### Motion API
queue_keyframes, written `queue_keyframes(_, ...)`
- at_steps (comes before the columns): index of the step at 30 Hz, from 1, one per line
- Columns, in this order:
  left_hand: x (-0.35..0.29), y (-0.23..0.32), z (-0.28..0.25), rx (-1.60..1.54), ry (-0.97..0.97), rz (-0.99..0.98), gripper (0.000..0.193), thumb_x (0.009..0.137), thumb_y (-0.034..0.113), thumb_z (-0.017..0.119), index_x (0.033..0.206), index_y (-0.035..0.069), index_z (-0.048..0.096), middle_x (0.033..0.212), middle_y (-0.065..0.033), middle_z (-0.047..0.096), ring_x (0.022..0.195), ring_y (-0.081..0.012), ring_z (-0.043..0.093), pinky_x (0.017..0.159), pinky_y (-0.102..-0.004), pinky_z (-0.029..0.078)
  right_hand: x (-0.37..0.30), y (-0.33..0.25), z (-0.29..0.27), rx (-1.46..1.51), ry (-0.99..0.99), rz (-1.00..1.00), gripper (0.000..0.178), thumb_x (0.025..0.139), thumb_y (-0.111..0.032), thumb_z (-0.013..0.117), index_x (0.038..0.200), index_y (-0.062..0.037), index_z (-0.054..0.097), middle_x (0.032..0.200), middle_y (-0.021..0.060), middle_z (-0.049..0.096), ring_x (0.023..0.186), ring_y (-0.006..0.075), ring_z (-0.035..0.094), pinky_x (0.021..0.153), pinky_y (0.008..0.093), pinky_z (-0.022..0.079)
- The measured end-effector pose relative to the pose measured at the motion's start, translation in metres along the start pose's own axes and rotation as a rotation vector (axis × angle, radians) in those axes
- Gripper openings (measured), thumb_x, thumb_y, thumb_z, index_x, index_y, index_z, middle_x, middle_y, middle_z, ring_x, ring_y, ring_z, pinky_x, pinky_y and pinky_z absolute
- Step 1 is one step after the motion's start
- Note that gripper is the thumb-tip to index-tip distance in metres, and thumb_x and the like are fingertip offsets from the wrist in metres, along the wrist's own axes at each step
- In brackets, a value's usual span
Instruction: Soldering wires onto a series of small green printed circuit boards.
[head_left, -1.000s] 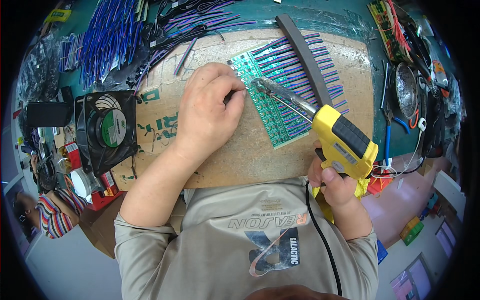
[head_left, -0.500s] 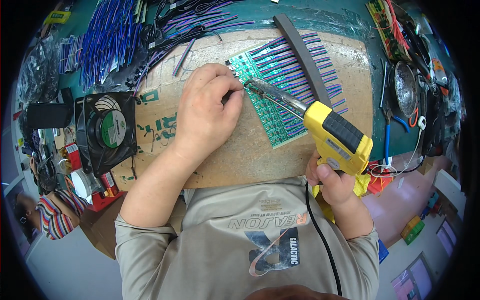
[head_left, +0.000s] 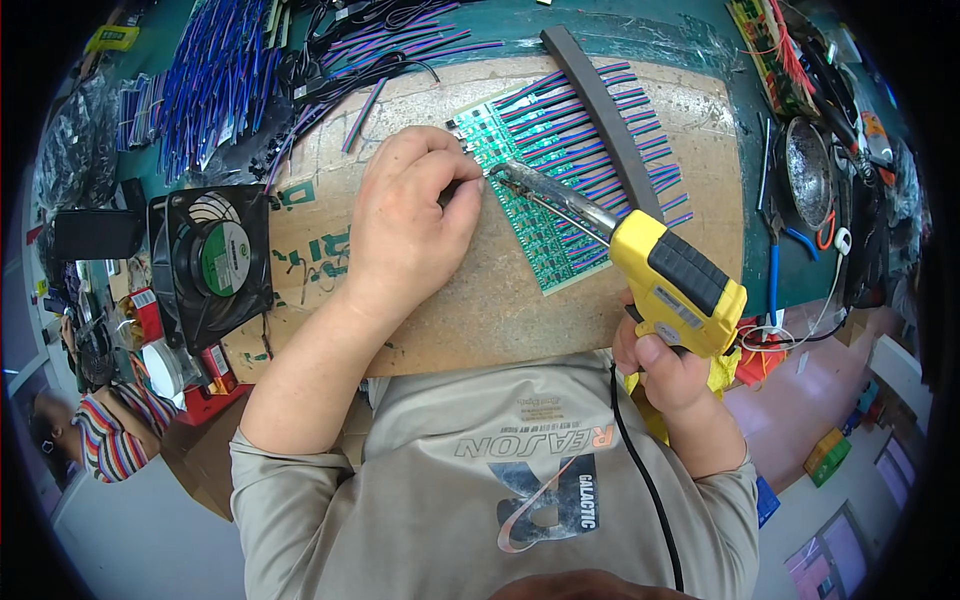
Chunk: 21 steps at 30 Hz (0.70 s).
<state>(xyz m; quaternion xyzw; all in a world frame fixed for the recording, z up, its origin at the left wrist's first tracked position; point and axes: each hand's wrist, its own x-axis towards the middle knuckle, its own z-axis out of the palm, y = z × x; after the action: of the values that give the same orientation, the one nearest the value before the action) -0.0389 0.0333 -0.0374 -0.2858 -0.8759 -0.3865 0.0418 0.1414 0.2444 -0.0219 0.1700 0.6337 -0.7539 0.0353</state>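
My right hand is wrapped round the grip of a yellow and black soldering gun. Its metal tip reaches left to the near-left edge of a green circuit board panel. Beside that tip, my left hand has its fingers pinched at the panel's left edge; whatever they hold is hidden behind them. Several flat multicoloured wires run to the right from the panel. A dark grey bar lies across these wires. The panel rests on a worn wooden board.
Left of my forearm stands a black fan, next to a dark flat device. Bundled blue-purple wires cover the far left. At right are a metal bowl and blue-handled pliers. A person in a striped top is at lower left.
The panel, its wires and the grey bar have shifted slightly left. The soldering gun's body has dipped slightly, its tip still by my left fingers. Both hands keep nearly the same pose.
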Motion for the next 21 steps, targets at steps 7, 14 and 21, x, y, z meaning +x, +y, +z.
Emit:
queue_keyframes(7,0.0002,-0.0001,-0.0005,0.0,-0.002,0.0,0.007,0.074,0.003,0.07,0.081,0.004,0.066,0.093,-0.0084,0.062,0.089,-0.026,0.062,0.078,-0.0342,0.049,0.0008,-0.0026,0.0015,0.006,0.011,0.026,0.05,0.081,-0.025,0.067,0.118,0.0044,0.049,0.062,0.0049,0.049,0.047,0.0141,0.045,0.045,0.0275,0.04)
queue_keyframes(14,0.0009,0.0011,-0.0012,0.006,-0.007,-0.013,0.008,0.074,0.005,0.07,0.081,0.004,0.067,0.093,-0.0081,0.062,0.089,-0.0259,0.062,0.077,-0.0342,0.049,0.0022,-0.0027,0.0033,0.015,0.009,0.015,0.039,0.082,-0.023,0.065,0.108,0.0028,0.05,0.064,0.0055,0.049,0.049,0.0139,0.046,0.046,0.0273,0.041)
queue_keyframes(21,0.0009,0.0012,-0.0001,0.007,-0.002,-0.004,0.008,0.074,0.005,0.07,0.081,0.004,0.067,0.093,-0.0083,0.062,0.089,-0.0259,0.062,0.078,-0.034,0.049,0.0012,-0.0005,0.0009,-0.037,-0.002,-0.009,0.036,0.083,-0.025,0.064,0.103,0.002,0.05,0.064,0.0053,0.048,0.05,0.0138,0.047,0.046,0.0272,0.041)
